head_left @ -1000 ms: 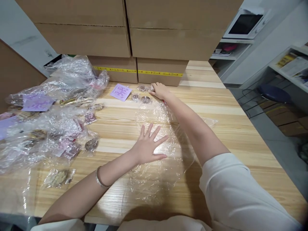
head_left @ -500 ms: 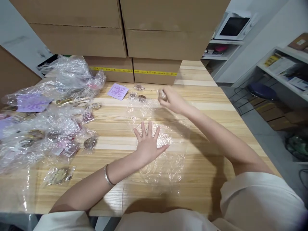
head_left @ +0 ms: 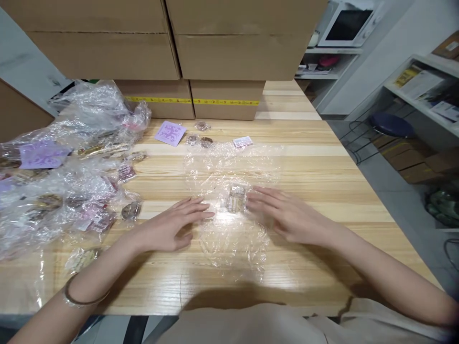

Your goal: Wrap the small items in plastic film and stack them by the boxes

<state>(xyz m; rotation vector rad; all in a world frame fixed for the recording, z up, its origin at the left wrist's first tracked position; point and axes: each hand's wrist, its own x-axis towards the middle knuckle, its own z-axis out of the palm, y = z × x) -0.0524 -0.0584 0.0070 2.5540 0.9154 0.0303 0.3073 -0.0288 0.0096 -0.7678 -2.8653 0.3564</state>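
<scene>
A sheet of clear plastic film lies spread and wrinkled on the wooden table. On its middle sit small clear-wrapped packets with pale, brownish contents, too blurred to name. My left hand, with a bracelet at the wrist, is just left of them. Its fingers stretch towards the packets and nothing is in it. From the right, my right hand reaches over the film, fingers extended and slightly blurred. Its fingertips are beside the packets; whether they touch, I cannot tell.
Beyond the film lie a small white-and-pink packet, several dark wrapped pieces and a purple card. A heap of plastic-bagged items covers the left. Stacked cardboard boxes stand at the back; a stool is off to the right.
My right hand has come from the film's far edge to its middle, where packets now lie. My left hand has drawn back leftwards. A white-and-pink packet shows near the right hand's former place.
</scene>
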